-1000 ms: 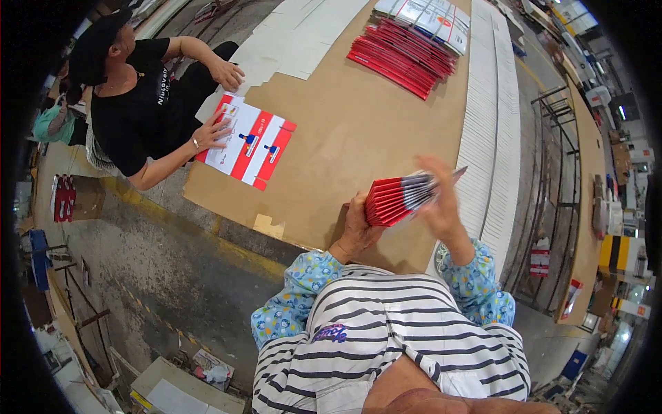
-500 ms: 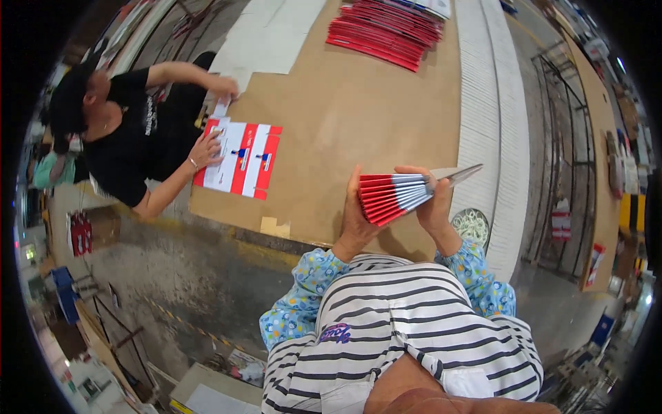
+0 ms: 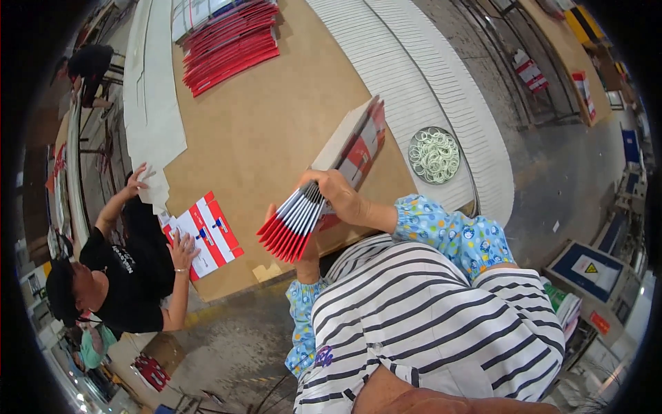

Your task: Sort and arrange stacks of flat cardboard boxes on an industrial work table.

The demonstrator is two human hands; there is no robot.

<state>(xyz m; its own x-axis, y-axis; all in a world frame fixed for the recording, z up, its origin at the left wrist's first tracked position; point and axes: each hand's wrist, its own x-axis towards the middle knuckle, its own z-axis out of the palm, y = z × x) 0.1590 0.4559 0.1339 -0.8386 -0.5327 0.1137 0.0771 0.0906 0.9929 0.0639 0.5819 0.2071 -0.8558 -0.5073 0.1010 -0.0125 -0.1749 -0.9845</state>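
Note:
A stack of folded red-and-white printed cardboard pieces [image 3: 293, 222] is held above the near end of the table, its near edges fanned out. My right hand [image 3: 341, 196] is closed across the stack, fingers over its top and the wrist to its right. Beneath and behind the near end, my left hand [image 3: 307, 263] supports it, its fingers mostly hidden and curled round the left edge. The far end of the stack is smeared by motion. Patterned blue sleeves cover both forearms. To the right stands a round dish of pale rubber bands [image 3: 434, 155].
Brown board covers the table [image 3: 276, 131]. At its far end lies a pile of red folded pieces [image 3: 231, 45]. On the left a co-worker [image 3: 127, 265] rests a hand on a flat red-and-white printed sheet [image 3: 205, 236]. White ridged sheeting [image 3: 407, 76] runs along the right side.
My view has turned to the right. My right hand has shifted from the stack's right edge to across its top, and the stack's long printed side now shows. The co-worker's far hand has lifted off the sheet.

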